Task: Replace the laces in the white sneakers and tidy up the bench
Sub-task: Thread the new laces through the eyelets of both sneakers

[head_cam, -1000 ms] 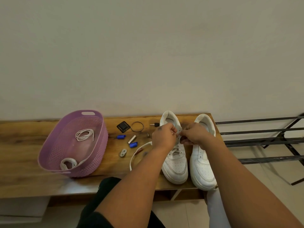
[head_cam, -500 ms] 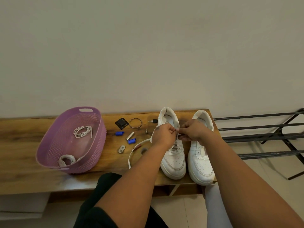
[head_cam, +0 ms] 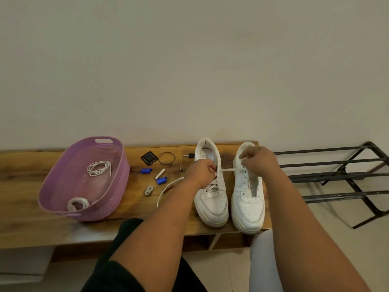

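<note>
A: Two sneakers sit side by side at the right end of the worktop [head_cam: 25,186]. Left sneaker [head_cam: 212,199] is partly laced; right sneaker [head_cam: 248,203] shows bare eyelets.

B: And the lace [head_cam: 228,170]?

A: Stretched taut between both hands over the left sneaker's upper eyelets. I'd pull evenly, keep it flat and untwisted, and match both ends before going up a row.

B: Hands?

A: Left hand [head_cam: 201,172] is curled tight, pinching the lace beside the sneaker's collar. Right hand [head_cam: 260,160] pinches the other end, above the right sneaker's collar.

B: Around them?

A: Small bits lie loose left of the sneakers, and a basket [head_cam: 117,186] further left holds coiled laces [head_cam: 99,168].
</note>
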